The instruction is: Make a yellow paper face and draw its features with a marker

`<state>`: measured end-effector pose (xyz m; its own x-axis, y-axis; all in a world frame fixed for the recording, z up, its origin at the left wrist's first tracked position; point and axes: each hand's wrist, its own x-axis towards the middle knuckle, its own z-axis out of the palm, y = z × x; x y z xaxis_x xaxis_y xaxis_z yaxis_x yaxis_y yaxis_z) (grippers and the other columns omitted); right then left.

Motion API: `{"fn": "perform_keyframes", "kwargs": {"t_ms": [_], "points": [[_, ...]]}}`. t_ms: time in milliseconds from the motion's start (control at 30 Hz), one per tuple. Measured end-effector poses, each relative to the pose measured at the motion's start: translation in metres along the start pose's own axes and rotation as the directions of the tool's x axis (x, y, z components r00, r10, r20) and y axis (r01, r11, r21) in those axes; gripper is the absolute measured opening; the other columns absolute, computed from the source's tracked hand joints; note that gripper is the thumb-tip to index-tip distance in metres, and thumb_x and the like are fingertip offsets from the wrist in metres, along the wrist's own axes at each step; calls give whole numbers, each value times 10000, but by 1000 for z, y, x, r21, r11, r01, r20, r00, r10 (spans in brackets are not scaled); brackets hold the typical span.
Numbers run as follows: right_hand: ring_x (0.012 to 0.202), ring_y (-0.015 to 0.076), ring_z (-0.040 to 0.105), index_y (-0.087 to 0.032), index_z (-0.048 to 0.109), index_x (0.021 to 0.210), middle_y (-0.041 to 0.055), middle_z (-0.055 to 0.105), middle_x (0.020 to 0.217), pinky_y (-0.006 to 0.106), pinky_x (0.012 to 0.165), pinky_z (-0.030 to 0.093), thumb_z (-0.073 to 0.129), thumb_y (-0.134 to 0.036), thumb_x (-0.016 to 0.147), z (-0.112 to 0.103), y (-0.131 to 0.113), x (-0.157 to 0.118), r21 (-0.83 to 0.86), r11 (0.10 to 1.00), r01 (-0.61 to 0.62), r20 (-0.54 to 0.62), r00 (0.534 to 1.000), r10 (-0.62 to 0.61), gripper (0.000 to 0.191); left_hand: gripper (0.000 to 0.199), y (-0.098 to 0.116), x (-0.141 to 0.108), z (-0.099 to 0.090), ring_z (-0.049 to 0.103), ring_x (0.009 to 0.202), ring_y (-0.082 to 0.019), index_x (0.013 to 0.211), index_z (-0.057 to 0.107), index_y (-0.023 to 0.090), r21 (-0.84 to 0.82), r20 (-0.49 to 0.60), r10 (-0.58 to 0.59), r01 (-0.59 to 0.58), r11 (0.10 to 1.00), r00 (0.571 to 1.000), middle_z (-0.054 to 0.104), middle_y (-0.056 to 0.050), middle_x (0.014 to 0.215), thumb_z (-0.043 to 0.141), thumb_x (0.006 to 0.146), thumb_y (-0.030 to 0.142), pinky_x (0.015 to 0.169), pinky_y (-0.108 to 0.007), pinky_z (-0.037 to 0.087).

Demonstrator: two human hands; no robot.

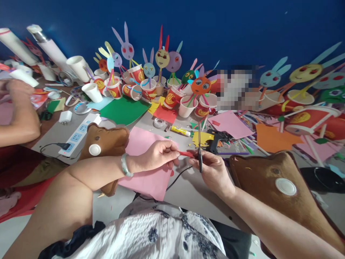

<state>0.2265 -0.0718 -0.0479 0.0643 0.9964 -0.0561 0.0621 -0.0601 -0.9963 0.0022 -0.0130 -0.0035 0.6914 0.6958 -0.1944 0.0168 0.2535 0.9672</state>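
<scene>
A small red strip (pixel 186 154) stretches between my two hands above the table. My left hand (pixel 161 154), with a bracelet at the wrist, pinches its left end over a pink sheet (pixel 145 180). My right hand (pixel 211 169) is closed around the dark handle of the scissors (pixel 199 158), whose blades point up and away from me. The strip's right end meets the fingers of my right hand; whether they also grip it is hard to tell. Beyond my hands lie yellow paper scraps (pixel 202 139) and a glue stick (pixel 180 131).
Paper cups with rabbit-faced figures (pixel 149 88) line the back. A power strip (pixel 81 133) and a brown cushion (pixel 104 140) are at left, another cushion (pixel 269 180) at right. A person's arm (pixel 23 111) rests at far left. Orange paper (pixel 277 138) lies back right.
</scene>
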Motion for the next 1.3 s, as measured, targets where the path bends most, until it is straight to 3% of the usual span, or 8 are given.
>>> {"fn": "perform_keyframes", "kwargs": {"t_ms": [267,433,633,800,900,1133,1300], "points": [[563,111,455,-212,704,684,-21,600,647,252,514,404,931,-447,689,8,-16,-4,66,997,34,-7,999,-33,326,292,-6,-4,0,674,695,-105,871,624,157,160,7,107,-107,981,994,698,-29,797,674,952,433,667,-227,553],[583,119,490,-214,689,707,-17,600,664,256,558,448,918,-460,708,10,-28,-5,52,998,47,34,998,-48,336,213,2,-6,1,671,694,-110,822,636,153,187,38,112,-117,975,993,684,-20,744,706,903,338,672,-226,541],[614,141,540,-223,640,669,-1,620,701,268,577,495,911,-471,716,11,-39,-7,35,995,88,164,982,-93,370,428,12,-2,-2,554,516,-80,772,619,151,40,170,-146,142,989,974,597,7,608,628,941,544,524,-213,439],[623,142,568,-225,666,687,9,626,710,267,589,514,885,-511,753,12,-38,-6,31,990,138,200,969,-141,366,429,12,0,-4,428,481,-50,960,677,141,-12,290,-223,237,971,931,531,59,606,718,882,561,490,-202,347],[634,149,593,-229,685,698,15,643,722,272,603,526,884,-510,759,12,-37,-5,24,987,157,219,963,-159,349,441,13,-1,-4,452,514,-53,924,660,146,-58,317,-275,308,950,908,557,45,653,783,829,559,518,-209,367],[654,156,608,-233,696,683,15,652,739,278,616,532,906,-467,751,12,-33,-6,55,985,161,258,951,-170,322,463,17,0,-5,407,494,-41,866,681,130,-26,354,-313,344,939,881,554,42,636,838,780,556,484,-211,280],[677,167,620,-232,713,698,18,657,748,293,641,539,911,-472,744,12,-34,-6,26,987,161,258,952,-162,314,453,20,1,-4,446,485,-44,805,675,126,-58,413,-285,337,940,865,559,43,595,854,771,540,496,-211,313]]}}
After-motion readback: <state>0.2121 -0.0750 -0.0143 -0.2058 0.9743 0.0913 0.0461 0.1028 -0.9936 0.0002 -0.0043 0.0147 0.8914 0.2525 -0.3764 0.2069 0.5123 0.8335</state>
